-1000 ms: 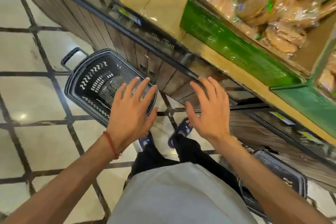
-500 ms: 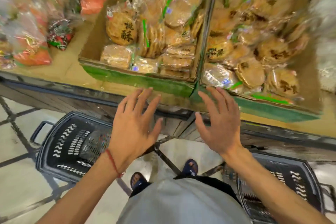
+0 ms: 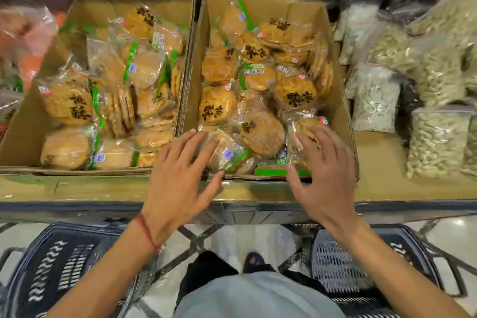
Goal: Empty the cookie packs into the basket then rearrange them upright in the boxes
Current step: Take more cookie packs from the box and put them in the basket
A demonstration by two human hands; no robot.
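Observation:
Two cardboard boxes stand side by side on a shelf, the left box (image 3: pixel 25 121) and the right box (image 3: pixel 344 108). Both hold several clear cookie packs (image 3: pixel 260 131) lying jumbled, with round golden cookies and green strips. My left hand (image 3: pixel 178 183) hovers with spread fingers over the near left corner of the right box, fingertips above a pack. Over that box's near right corner my right hand (image 3: pixel 322 175) is spread, fingers over another pack (image 3: pixel 304 129). Neither hand holds anything. Two dark plastic baskets sit on the floor, one at left (image 3: pixel 46 271), one at right (image 3: pixel 343 268).
Bags of pale seeds and nuts (image 3: pixel 436 142) are piled on the shelf right of the boxes. Red and orange packets (image 3: pixel 23 41) lie at the far left. The shelf's front edge (image 3: pixel 77 206) runs across below the boxes. My feet stand on tiled floor between the baskets.
The view has swung up from the floor and baskets to the shelf. Both hands have moved forward, from below the shelf edge to over the near end of the right box.

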